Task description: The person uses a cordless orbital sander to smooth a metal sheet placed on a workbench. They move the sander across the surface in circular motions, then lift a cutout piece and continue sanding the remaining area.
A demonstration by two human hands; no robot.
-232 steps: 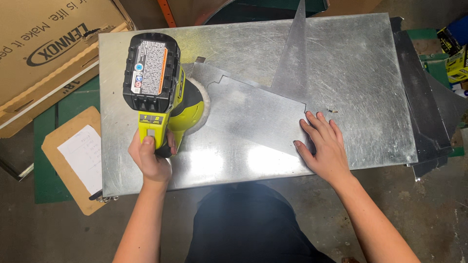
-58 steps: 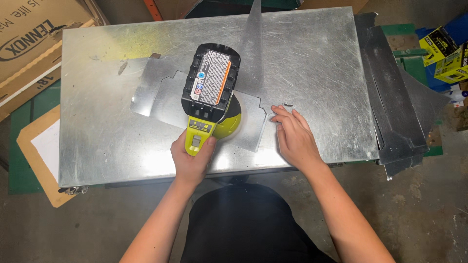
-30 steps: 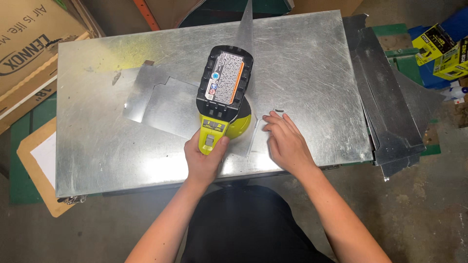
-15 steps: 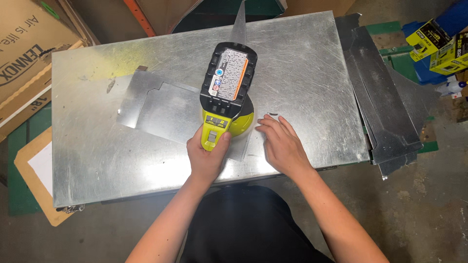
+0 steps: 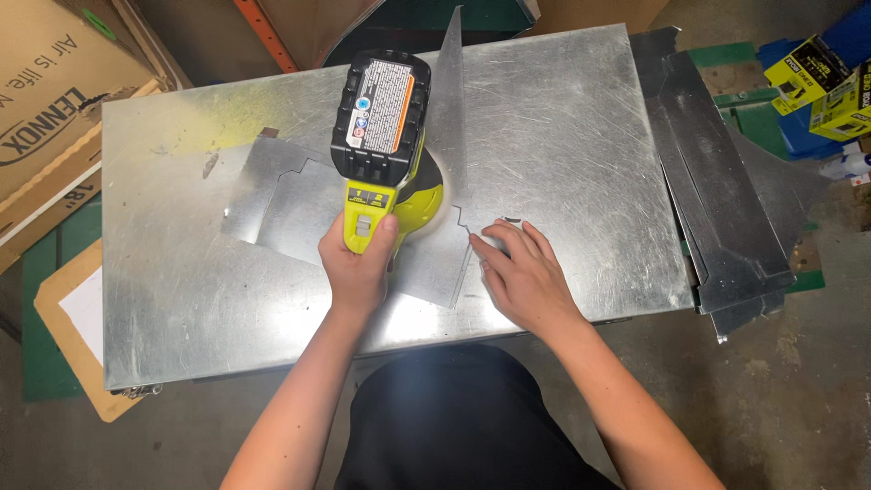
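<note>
While the left hand (image 5: 356, 265) stays clenched round the yellow-green cordless power tool (image 5: 381, 154) over the notched sheet-metal piece (image 5: 299, 204) mid-desk (image 5: 581, 136), the right hand (image 5: 526, 281), flat and grasping nothing, should press firmly beside its notched right edge.

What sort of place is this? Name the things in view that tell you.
Probably a sheet-metal workshop. The left hand grips a cordless power tool over a cut metal piece on a metal-topped bench; more metal offcuts and cardboard boxes lie around.
</note>
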